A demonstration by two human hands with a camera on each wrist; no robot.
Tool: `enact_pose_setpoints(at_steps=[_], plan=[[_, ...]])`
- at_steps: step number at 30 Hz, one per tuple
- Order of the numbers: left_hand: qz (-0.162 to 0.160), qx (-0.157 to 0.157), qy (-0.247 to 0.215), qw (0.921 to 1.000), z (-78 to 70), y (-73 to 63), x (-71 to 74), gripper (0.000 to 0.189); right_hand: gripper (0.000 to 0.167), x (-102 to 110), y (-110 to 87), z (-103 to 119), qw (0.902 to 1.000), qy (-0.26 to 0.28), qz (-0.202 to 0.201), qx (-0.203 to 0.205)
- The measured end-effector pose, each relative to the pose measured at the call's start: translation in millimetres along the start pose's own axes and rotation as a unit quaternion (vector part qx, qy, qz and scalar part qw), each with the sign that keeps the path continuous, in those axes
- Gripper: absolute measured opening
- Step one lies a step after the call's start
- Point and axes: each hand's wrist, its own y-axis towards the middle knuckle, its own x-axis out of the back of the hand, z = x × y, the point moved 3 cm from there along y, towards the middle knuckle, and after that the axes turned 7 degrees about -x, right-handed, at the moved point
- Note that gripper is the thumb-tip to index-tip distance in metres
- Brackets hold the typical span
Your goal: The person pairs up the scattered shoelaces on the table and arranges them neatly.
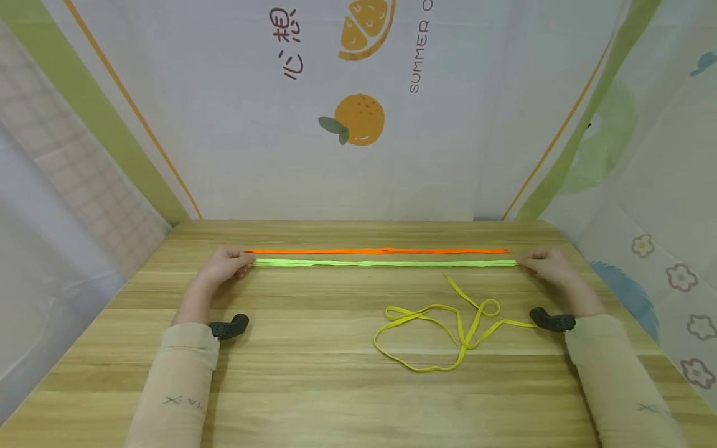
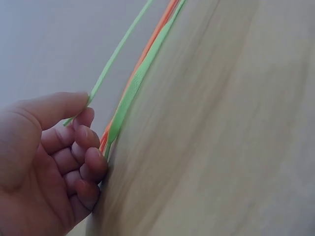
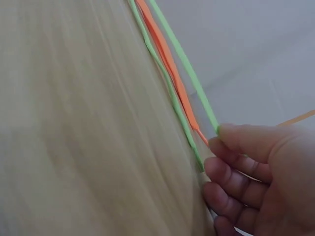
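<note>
Green lace (image 1: 437,264) between pinching fingers (image 2: 84,136) of left hand (image 1: 223,264) and right hand (image 1: 550,266), arms (image 1: 179,373) forward, apart

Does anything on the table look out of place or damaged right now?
Only the yellow lace stands out: it lies in loose, crossing loops on the table, while the orange lace and green lace run nearly straight, side by side. No spill or damage shows.

On the table (image 1: 313,398), the far lace (image 1: 358,252) lies behind the middle lace (image 1: 386,264). The near lace (image 1: 465,346) lies in front, toward the right. The middle lace stretches between left hand (image 1: 224,264) and right hand (image 1: 549,266).
</note>
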Motion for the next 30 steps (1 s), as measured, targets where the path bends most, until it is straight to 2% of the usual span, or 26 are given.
enact_pose_setpoints(at_steps=[4,11,16,24,30], plan=[[-0.009,0.001,-0.003,1.0000,0.9,-1.0,0.3,0.036,0.042,-3,1.3,-3,1.0000,0.004,-0.003,-0.002],[-0.030,0.017,-0.011,0.9993,7.4,1.2,-0.1,0.036,0.048,-9,-2.4,-7,0.9991,0.021,-0.014,-0.036],[-0.042,0.024,0.002,0.9988,9.4,-0.2,-0.2,0.037,0.049,-10,-2.5,-5,0.9992,0.007,-0.025,-0.031],[-0.080,0.003,0.022,0.9965,9.5,-0.3,-2.4,0.036,0.048,-12,-0.8,-5,0.9990,-0.007,-0.037,-0.024],[-0.088,0.005,0.041,0.9953,5.8,-1.9,-6.8,0.034,0.049,-12,-0.5,-5,0.9988,-0.022,-0.039,-0.017]])
